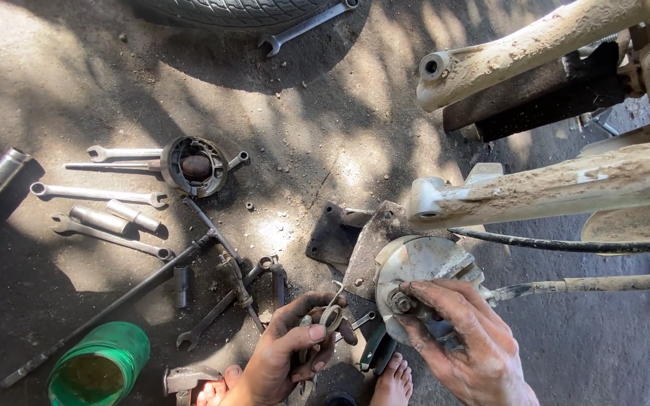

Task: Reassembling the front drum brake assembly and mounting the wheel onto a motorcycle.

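On the dusty ground [77, 68] dappled with shade, a mud-caked swingarm [558, 184] is reaching in from the right, with a dark tyre [235, 9] lying along the top edge. Below the swingarm, a round grey brake plate [419, 263] is resting against a bent metal plate [366, 244], with a black cable [566, 245] and a muddy rod [603, 284] running off to the right. The right hand [464, 342] is lying on the brake plate, its fingers [430, 289] spread over the lower rim and touching a bolt at its centre. The left hand [287, 357] is hovering just beside it, fingers [314, 332] pressed together and pinching a small metal washer with a thin wire clip [332, 316]. A green tub [107, 365] is sitting at the lower left. A long dark bar [107, 308] is slanting across the ground near it. A brake shoe assembly [195, 167] is lying among several spanners [99, 194] and sockets [99, 219] on the left. Another spanner [306, 26] is leaning by the tyre. Bare toes [394, 380] are showing at the bottom edge between the two hands.
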